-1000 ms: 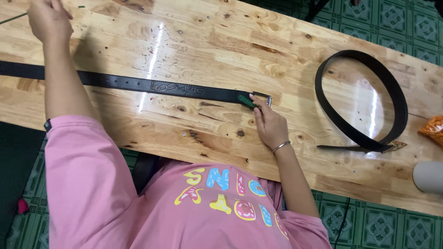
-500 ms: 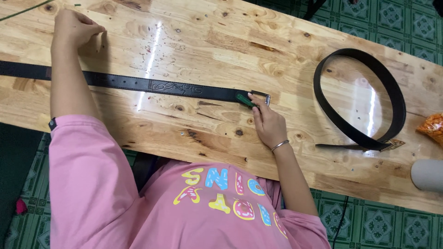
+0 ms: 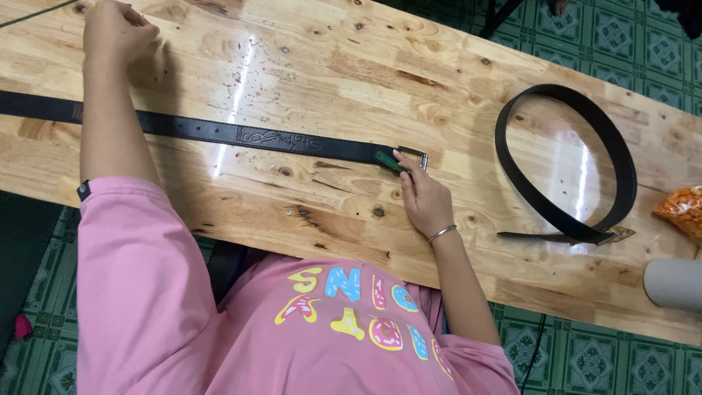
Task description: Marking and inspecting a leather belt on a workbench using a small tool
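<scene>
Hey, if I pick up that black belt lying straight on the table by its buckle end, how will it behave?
The straight belt would probably droop and trail, since the other belt coils easily. Its metal buckle end likely feels heaviest. On this glossy wooden table it should slide readily.

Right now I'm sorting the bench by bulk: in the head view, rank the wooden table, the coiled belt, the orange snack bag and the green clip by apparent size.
1. wooden table
2. coiled belt
3. orange snack bag, cut off by the frame edge, so its full size is unsure
4. green clip
</scene>
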